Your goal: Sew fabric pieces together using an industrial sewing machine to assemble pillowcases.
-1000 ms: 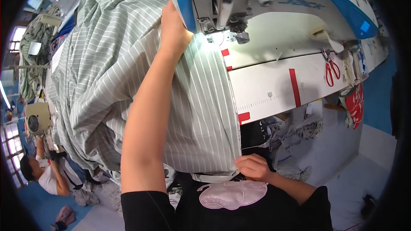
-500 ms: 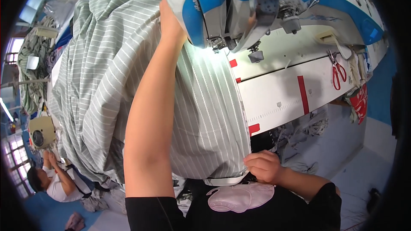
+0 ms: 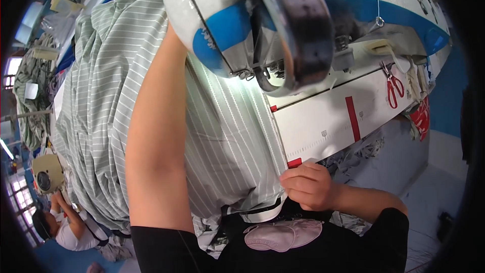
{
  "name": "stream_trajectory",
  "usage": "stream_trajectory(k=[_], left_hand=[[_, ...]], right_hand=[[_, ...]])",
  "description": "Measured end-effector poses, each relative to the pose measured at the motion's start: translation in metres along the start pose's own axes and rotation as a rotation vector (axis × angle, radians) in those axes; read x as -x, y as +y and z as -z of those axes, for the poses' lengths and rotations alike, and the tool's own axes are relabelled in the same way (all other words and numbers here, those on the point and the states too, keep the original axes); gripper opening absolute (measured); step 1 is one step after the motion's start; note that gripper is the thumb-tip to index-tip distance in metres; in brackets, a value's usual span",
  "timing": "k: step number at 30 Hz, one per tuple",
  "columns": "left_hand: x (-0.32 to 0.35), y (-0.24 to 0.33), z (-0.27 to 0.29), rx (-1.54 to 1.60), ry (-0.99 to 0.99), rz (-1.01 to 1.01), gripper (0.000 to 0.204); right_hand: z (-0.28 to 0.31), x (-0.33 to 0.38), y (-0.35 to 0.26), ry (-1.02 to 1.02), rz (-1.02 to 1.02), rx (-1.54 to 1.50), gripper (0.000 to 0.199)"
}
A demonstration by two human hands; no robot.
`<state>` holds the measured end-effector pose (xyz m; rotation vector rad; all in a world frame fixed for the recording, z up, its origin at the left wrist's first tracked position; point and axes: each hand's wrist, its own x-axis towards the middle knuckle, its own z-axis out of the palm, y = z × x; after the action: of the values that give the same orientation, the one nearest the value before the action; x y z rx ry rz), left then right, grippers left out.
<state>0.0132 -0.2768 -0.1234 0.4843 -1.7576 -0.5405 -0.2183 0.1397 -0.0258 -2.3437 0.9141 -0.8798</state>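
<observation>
A large grey-green cloth with white stripes (image 3: 227, 151) spreads under the head of a white and blue sewing machine (image 3: 222, 35), its edge lit near the needle area. My left arm (image 3: 157, 126) reaches forward over the cloth. Behind the machine head, my left hand is out of sight, fingers included. At the cloth's near right corner, my right hand (image 3: 308, 186) is closed, pinching the edge between thumb and fingers. A pale band (image 3: 261, 215) of the cloth's hem hangs at my front, by the table's near edge.
Red-handled scissors (image 3: 394, 88) lie on the white machine table (image 3: 323, 126), right of the machine. Red tape strips mark the table. Another person (image 3: 70, 227) sits at a beige machine (image 3: 48, 173) on the far left. Piled cloth (image 3: 33, 86) stands beyond.
My view has shifted, so the machine head looks bigger and lower. The left hand has gone from partly visible to hidden behind it. My right hand keeps its pinch on the cloth edge, slightly higher.
</observation>
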Motion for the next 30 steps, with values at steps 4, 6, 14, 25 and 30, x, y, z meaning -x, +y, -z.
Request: stream_trajectory(k=[4,6,14,25,30], left_hand=[[0.018,0.019,0.028,0.392,0.021,0.21,0.039],[0.028,0.043,0.058,0.656,0.072,0.365,0.041],[-0.029,0.059,0.052,0.371,0.229,0.736,0.031],[-0.052,-0.025,0.065,-0.829,-0.002,0.304,0.032],[-0.038,-0.013,0.11,-0.736,-0.201,0.472,0.035]], right_hand=[[0.003,-0.01,0.015,-0.01,0.014,0.045,0.009],[0.004,-0.016,0.021,-0.008,0.023,0.062,0.009],[0.009,-0.047,0.042,0.004,0.023,0.017,0.017],[0.015,-0.074,0.058,0.032,0.042,0.171,0.012],[0.002,-0.071,0.053,0.047,0.022,0.144,0.022]])
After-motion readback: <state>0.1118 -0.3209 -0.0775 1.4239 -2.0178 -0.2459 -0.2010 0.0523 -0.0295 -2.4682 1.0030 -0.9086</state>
